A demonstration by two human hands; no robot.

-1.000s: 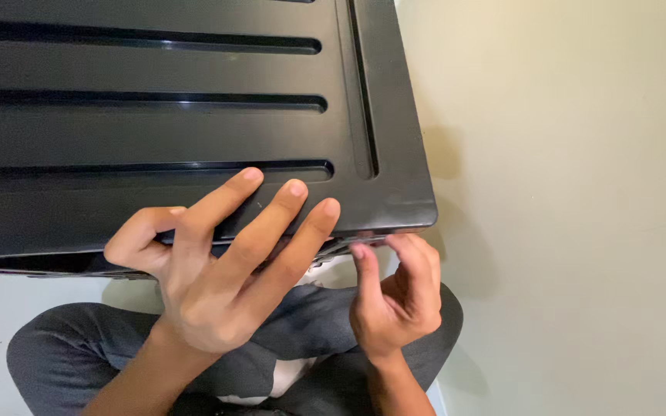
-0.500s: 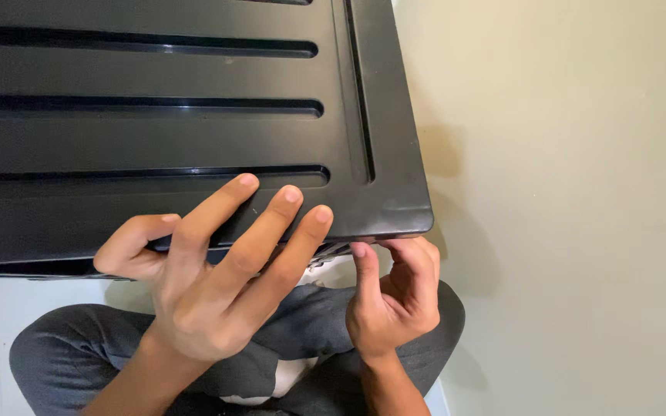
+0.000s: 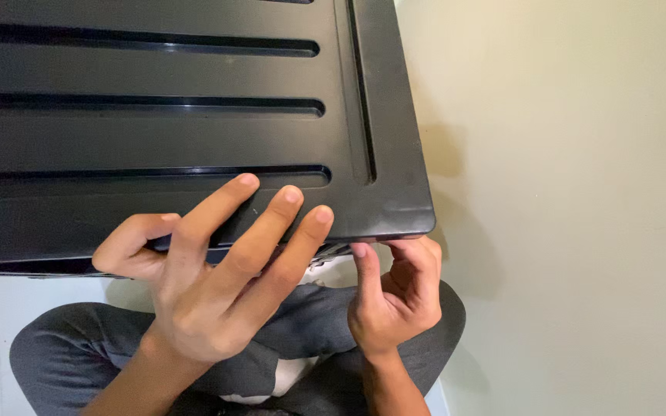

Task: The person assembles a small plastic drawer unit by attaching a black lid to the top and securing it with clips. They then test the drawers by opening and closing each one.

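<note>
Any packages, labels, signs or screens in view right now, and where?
None in view: no package, label, sign or screen.
Black ribbed metal panel: wide flat sheet with long grooves, fills the upper left, its face unmarked.
Left hand and right hand: at the panel's near edge.
Cream wall: plain, bare.

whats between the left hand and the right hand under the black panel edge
In the head view, between the left hand and right hand show only a dark grey trouser leg and a white patch; the ribbed black metal panel lies above.

Black panel (image 3: 156, 131): smooth, a bit shiny, looks like hard plastic, long grooves. Grey trousers (image 3: 71, 347): soft cloth, matt. Wall (image 3: 580, 192): cream paint, matt, smooth.
</note>
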